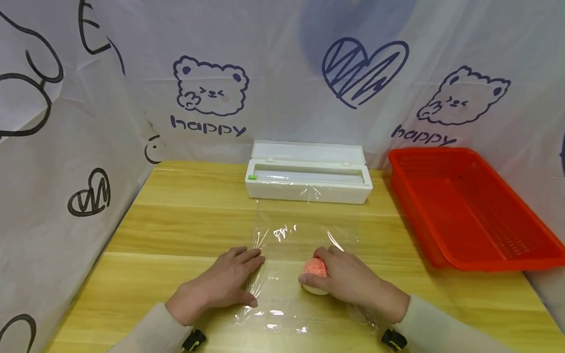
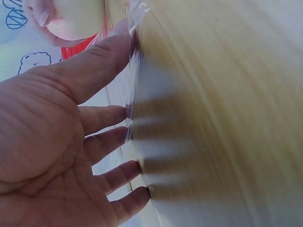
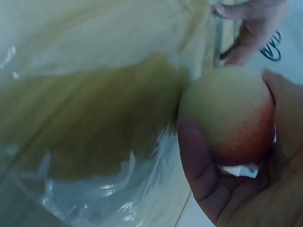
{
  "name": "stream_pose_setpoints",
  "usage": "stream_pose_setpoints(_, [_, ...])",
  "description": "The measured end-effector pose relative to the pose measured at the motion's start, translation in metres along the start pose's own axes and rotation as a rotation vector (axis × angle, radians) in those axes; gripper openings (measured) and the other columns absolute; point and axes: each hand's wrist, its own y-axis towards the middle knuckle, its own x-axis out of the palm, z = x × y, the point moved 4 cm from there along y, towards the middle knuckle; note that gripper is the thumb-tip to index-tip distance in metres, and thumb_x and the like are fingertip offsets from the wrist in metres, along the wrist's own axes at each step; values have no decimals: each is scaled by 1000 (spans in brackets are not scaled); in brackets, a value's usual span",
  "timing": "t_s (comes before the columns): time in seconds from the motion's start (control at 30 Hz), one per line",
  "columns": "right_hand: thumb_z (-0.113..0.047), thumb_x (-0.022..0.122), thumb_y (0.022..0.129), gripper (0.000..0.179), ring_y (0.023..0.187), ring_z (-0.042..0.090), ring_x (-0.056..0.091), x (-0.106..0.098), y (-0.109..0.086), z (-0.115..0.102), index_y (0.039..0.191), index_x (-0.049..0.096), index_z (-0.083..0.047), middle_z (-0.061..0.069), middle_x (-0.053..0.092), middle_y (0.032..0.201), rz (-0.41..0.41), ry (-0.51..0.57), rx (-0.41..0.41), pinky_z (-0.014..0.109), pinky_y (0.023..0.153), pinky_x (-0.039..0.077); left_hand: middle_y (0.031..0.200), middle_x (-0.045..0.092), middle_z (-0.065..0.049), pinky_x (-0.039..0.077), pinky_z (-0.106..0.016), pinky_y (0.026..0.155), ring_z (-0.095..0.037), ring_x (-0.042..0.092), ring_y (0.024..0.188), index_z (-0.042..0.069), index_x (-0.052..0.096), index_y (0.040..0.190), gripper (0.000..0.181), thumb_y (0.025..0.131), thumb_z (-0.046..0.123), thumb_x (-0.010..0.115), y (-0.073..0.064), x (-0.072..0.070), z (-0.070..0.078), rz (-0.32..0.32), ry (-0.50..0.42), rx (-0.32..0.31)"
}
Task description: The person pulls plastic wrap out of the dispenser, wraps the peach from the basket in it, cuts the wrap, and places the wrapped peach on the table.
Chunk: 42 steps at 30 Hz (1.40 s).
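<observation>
A sheet of clear plastic wrap (image 1: pixel 282 274) lies over the wooden table, running toward me from a white wrap dispenser (image 1: pixel 309 192). My right hand (image 1: pixel 355 282) grips a round red and pale yellow peach (image 3: pixel 227 113), thumb on one side and fingers curled round the other, close over the wrap. At the sheet's left edge, my left hand (image 1: pixel 222 279) has its fingers spread and fairly straight. Its fingertips touch the film's edge at the tabletop, as the left wrist view shows. The palm there holds nothing.
The dispenser's lid (image 1: pixel 309 150) stands raised at the back of the table (image 1: pixel 176 215). To the right sits a red plastic basket (image 1: pixel 412 220). White cloth with drawings (image 1: pixel 282 73) hangs behind and along the left side.
</observation>
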Motion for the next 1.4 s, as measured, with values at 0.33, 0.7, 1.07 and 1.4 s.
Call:
stream_pose_setpoints(0.33, [-56, 74, 94, 73, 113, 30, 66, -2, -5, 3, 148, 56, -10, 10, 64, 127, -59, 56, -92, 55, 100, 54, 162, 45, -20, 38, -68, 116, -52, 41, 146, 0, 51, 153, 94, 79, 42, 91, 0, -1, -1, 11, -10, 1])
stream_pose_setpoints(0.7, [-46, 92, 75, 77, 95, 14, 64, 11, -17, -1, 138, 59, -17, -3, 60, 117, -51, 73, -178, 38, 83, 57, 160, 47, -21, 39, -67, 114, -52, 42, 144, 0, 52, 152, 93, 79, 42, 91, 0, -1, 1, 15, -6, 23])
stream_pose_setpoints(1.07, [-56, 91, 75, 91, 101, 13, 65, 21, -27, 1, 147, 54, -15, -6, 59, 122, -51, 69, -202, 37, 89, 58, 162, 44, -23, 35, -63, 120, -50, 40, 147, 1, 49, 155, 92, 81, 38, 91, -2, -3, -3, 12, -63, 23])
stream_pose_setpoints(1.4, [-53, 87, 82, 44, 72, 0, 48, -1, -55, 34, 101, 61, -23, -11, 53, 82, -152, 73, -191, 22, 65, 42, 110, 62, 7, 49, -37, 93, -16, 53, 104, 22, 70, 103, 38, 78, 40, 92, -23, -16, 13, 71, 25, 113])
